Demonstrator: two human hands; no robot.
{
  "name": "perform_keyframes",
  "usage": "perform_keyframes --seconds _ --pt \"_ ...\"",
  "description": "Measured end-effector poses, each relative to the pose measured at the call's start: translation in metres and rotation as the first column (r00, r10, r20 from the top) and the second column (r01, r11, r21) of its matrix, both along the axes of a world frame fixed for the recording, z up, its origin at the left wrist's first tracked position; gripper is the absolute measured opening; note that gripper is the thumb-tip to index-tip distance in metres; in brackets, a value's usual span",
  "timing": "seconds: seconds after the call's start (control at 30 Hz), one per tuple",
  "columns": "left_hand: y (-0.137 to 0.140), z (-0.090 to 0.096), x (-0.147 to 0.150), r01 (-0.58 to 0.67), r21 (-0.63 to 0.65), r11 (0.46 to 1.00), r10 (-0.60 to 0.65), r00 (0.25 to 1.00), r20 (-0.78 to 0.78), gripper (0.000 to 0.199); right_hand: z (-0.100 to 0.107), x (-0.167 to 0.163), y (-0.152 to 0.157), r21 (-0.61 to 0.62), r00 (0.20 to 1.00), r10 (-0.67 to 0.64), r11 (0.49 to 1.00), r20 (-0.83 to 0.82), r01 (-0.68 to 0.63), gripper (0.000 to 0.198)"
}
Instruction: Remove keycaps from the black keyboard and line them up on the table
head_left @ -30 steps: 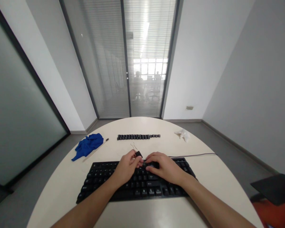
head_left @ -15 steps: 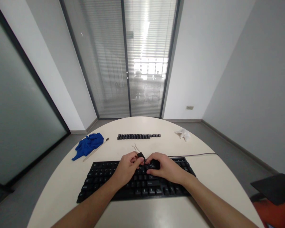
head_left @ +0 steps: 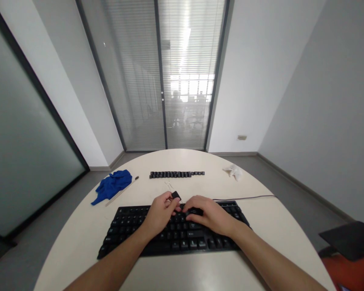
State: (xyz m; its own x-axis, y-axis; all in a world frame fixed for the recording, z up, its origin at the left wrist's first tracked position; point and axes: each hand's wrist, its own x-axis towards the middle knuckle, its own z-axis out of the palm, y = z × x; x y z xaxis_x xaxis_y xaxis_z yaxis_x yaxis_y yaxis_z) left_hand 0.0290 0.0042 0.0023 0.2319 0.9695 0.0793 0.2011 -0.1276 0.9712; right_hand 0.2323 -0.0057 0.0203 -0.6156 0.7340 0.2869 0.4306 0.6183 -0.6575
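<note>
A black keyboard [head_left: 127, 224] lies across the near part of the table, partly covered by both hands. Over its upper middle, my left hand [head_left: 160, 212] is closed on a keycap puller [head_left: 176, 195] with a black handle and thin wire prongs. Those prongs point away from me, above the tabletop. My right hand [head_left: 210, 213] rests on the upper right keys, thumb and forefinger apart, and nothing shows between them. Beyond the keyboard, loose black keycaps [head_left: 171, 174] stand lined up in rows.
On the round white table [head_left: 185, 268], a blue cloth [head_left: 113, 186] and a thin brush [head_left: 123, 191] lie at left. A crumpled white tissue [head_left: 235, 172] sits at far right. The keyboard's cable [head_left: 251, 197] runs off the right edge. A chair [head_left: 350, 240] stands at lower right.
My left hand has shifted slightly left with the keycap puller, away from my right hand. The puller's prongs moved left and up. My right hand has barely moved.
</note>
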Motion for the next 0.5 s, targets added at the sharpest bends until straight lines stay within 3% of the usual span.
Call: perform_keyframes --seconds 0.2,0.3,0.5 --pt "0.003 -0.004 -0.002 -0.061 -0.021 0.998 0.061 0.998 0.003 0.029 -0.001 0.002 0.001 -0.013 0.996 -0.035 0.999 -0.083 0.034 0.016" --pt "0.005 -0.005 -0.003 -0.083 -0.018 0.996 0.083 0.996 -0.014 0.031 -0.008 0.003 0.005 0.018 0.978 -0.207 0.978 -0.036 0.208 0.016" --pt "0.003 -0.002 -0.003 -0.051 0.007 0.999 0.051 0.996 -0.066 0.030 -0.017 0.003 0.011 0.097 0.839 -0.516 0.857 0.175 0.507 0.017"
